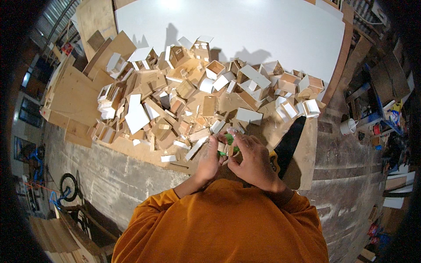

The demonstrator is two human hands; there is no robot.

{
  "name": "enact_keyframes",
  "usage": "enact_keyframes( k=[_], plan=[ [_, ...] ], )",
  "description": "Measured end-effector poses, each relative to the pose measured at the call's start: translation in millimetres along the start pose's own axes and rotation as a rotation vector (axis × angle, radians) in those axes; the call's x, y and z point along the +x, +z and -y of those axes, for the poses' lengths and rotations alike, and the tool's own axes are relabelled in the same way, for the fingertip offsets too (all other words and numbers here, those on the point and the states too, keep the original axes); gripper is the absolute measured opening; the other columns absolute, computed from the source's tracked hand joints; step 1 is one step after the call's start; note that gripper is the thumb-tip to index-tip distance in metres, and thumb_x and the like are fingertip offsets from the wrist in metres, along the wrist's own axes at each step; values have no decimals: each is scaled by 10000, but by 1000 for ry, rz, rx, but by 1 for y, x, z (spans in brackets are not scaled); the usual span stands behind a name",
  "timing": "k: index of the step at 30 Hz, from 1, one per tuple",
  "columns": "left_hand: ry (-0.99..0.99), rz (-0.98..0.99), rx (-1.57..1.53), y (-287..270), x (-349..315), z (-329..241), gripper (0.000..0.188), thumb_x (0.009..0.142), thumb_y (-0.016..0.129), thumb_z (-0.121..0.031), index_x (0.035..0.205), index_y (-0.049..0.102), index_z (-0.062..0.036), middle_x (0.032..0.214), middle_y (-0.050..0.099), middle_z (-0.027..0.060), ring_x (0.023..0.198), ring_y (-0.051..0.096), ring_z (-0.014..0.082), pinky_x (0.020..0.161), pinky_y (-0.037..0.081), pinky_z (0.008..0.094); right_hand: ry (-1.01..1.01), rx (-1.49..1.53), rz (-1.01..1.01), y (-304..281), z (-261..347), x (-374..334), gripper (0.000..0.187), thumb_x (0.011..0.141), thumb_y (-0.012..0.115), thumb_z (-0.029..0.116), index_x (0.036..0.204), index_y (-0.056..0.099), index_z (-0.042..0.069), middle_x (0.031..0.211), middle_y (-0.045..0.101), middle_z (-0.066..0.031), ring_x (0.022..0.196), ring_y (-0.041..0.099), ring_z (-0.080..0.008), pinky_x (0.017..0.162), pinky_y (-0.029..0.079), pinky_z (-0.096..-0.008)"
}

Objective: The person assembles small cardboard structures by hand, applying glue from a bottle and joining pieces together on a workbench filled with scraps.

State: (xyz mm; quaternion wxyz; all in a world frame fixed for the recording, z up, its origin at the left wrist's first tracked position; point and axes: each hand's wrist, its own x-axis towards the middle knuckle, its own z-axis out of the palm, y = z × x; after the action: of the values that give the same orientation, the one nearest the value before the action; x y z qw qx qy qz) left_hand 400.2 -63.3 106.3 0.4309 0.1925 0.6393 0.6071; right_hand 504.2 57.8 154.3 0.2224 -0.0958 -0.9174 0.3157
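Close in front of my body, both hands meet around a small pale wooden piece (pixel 225 149) and a bright green thing (pixel 229 139) with a clear, plastic-like end. My left hand (pixel 209 161) is closed on the wooden piece from the left, thumb pointing up. From the right, my right hand (pixel 253 158) curls its fingers and thumb against the same bundle. Fingers cover much of it, so the green thing's kind cannot be made out. A handsaw (pixel 291 143) with a dark blade and yellow-black handle lies just right of my right hand.
Small wooden box and house shapes (pixel 254 82) and loose offcuts (pixel 164 129) are heaped over the wooden worktable (pixel 302 164). Behind them lies a large white panel (pixel 245 30). A white bucket (pixel 347 126) stands off to the right, and a bicycle wheel (pixel 69 186) shows at lower left.
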Motion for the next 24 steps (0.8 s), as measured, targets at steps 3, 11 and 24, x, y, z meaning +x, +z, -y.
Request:
enact_keyframes(
  k=[3, 11, 24],
  plan=[
    [55, -12, 20, 0, 2, 4, 618, 972, 220, -550, 1319, 399, -71, 1051, 455, 63, 907, 463, 157, 742, 455, 279, -11, -2, -2, 2, 0, 0, 678, 666, 679, 85, 1295, 430, 33, 913, 572, -143, 849, 573, -340, 759, 476, -424],
    [202, 9, 157, -3, 0, 4, 498, 1005, 263, -417, 1329, 390, -61, 1138, 433, 83, 993, 440, 179, 822, 441, 278, -35, 27, 5, 1, -2, 2, 735, 671, 689, 105, 1340, 387, 58, 990, 579, -183, 862, 583, -358, 763, 490, -432],
    [349, 1, 25, 2, 7, 5, 509, 1008, 244, -417, 1270, 406, -12, 1039, 451, 47, 922, 440, 134, 821, 377, 243, -33, 79, -57, 4, -5, 0, 681, 656, 693, 71, 1290, 447, 24, 868, 595, -91, 762, 570, -278, 699, 481, -371]
  ],
)
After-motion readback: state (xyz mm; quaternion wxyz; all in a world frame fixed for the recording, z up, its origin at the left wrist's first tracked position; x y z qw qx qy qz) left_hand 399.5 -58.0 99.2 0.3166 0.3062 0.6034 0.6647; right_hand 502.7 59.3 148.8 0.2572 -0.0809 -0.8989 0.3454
